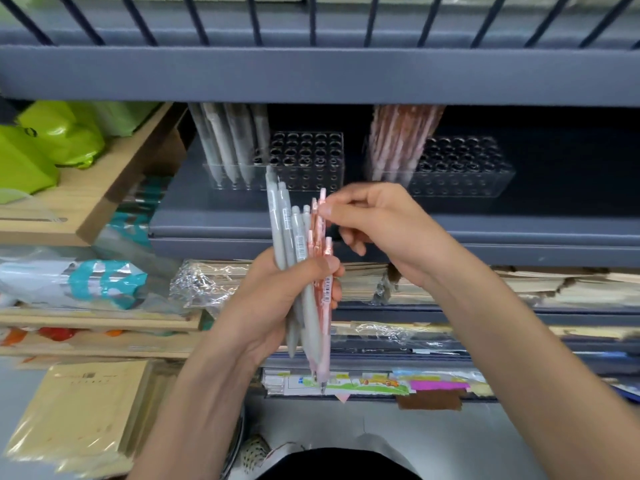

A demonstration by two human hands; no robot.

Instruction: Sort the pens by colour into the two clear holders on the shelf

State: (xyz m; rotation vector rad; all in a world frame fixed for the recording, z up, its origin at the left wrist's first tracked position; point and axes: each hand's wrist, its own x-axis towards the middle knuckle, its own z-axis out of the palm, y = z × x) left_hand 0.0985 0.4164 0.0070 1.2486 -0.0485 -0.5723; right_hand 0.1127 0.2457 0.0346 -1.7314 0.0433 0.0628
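Observation:
My left hand grips an upright bundle of pens in front of the shelf, grey pens on the left and pink pens on the right. My right hand pinches the top of one pink pen in the bundle. On the grey shelf behind stand two clear holders with round holes. The left holder has several grey pens at its left end. The right holder has several pink pens at its left end.
A shelf board hangs low over the holders. Green packets lie on a wooden shelf at the left. Wrapped paper goods fill the shelves below, and a stack of notebooks lies at the lower left.

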